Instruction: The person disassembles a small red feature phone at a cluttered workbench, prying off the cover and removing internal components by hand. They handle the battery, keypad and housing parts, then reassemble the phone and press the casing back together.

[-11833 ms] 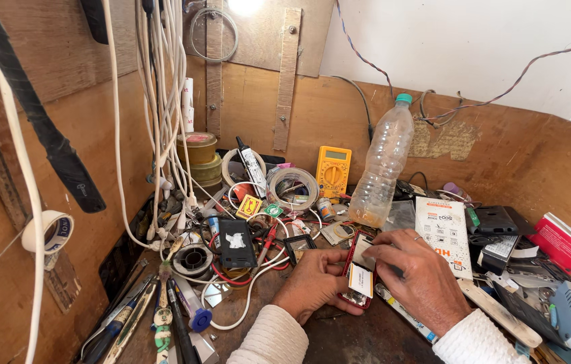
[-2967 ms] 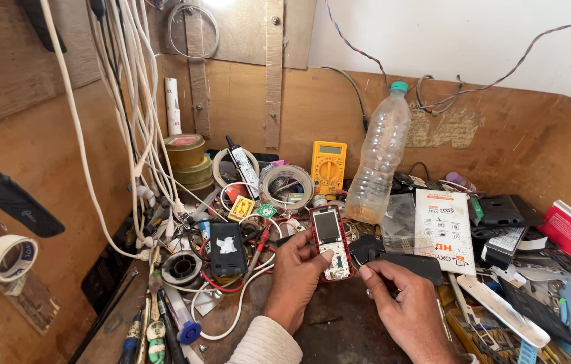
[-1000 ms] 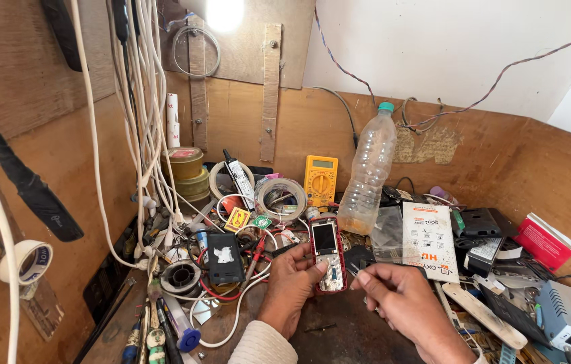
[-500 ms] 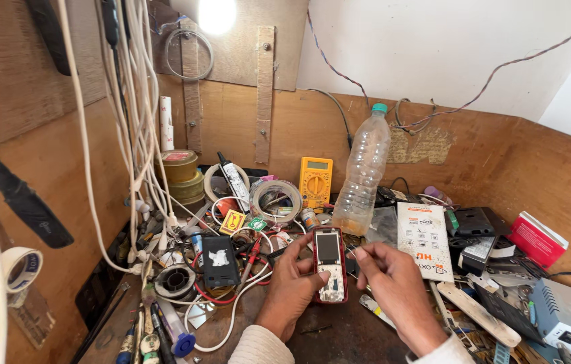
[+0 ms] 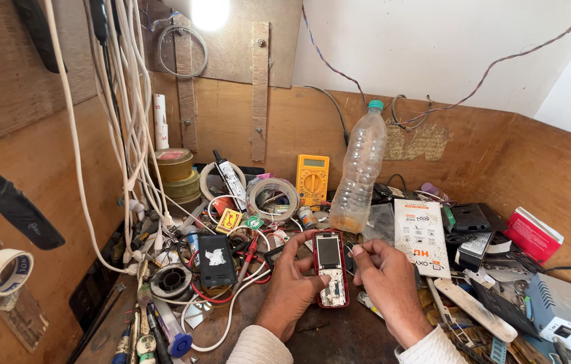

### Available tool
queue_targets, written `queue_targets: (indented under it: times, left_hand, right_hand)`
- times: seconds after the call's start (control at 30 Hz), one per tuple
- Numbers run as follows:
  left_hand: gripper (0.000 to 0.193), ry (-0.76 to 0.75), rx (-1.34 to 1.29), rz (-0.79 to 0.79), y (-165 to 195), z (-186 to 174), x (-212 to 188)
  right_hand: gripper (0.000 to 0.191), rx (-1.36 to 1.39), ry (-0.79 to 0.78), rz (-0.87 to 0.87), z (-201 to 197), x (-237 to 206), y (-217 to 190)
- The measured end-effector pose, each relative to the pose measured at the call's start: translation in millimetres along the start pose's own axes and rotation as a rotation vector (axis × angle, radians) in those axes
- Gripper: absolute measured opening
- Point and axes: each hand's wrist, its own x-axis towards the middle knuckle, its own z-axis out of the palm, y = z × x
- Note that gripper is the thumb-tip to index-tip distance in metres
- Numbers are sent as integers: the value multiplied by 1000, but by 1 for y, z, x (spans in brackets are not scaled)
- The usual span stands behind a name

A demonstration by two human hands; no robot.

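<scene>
My left hand (image 5: 293,286) holds a small red phone (image 5: 330,267) upright over the bench, its dark screen above and its keypad area bare, showing the board. Fingers wrap its left edge and thumb rests on the lower part. My right hand (image 5: 388,283) sits just right of the phone, fingers curled, fingertips touching the phone's right edge near the screen. Whether it pinches a small part I cannot tell.
A clear plastic bottle (image 5: 359,176) and a yellow multimeter (image 5: 312,178) stand behind the phone. Tape rolls (image 5: 271,197), a black box (image 5: 216,259) with red leads, hanging white cables (image 5: 130,121), a white packet (image 5: 422,236), a red box (image 5: 532,234) and tools (image 5: 150,330) crowd the bench.
The phone has stayed in my left hand, upright. My right hand has moved in from the lower right and now touches the phone's right edge. The view has shifted slightly.
</scene>
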Motion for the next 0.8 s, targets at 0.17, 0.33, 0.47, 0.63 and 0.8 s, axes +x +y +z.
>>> queue_targets:
  times: [0.17, 0.33, 0.47, 0.63, 0.8]
  left_hand:
    - [82, 4, 2, -22, 0, 0, 0]
    - [82, 1, 3, -15, -1, 1, 1]
    - [81, 3, 15, -23, 0, 1, 2]
    - [80, -6, 14, -15, 1, 0, 1]
    - [78, -16, -11, -6, 0, 1, 2]
  right_hand:
    - [23, -38, -1, 23, 0, 1, -2]
    - [22, 15, 32, -64, 5, 2, 5]
    - [22, 20, 34, -64, 6, 5, 9]
    - [21, -17, 47, -49, 10, 6, 9]
    - [20, -129, 56, -31, 12, 9, 8]
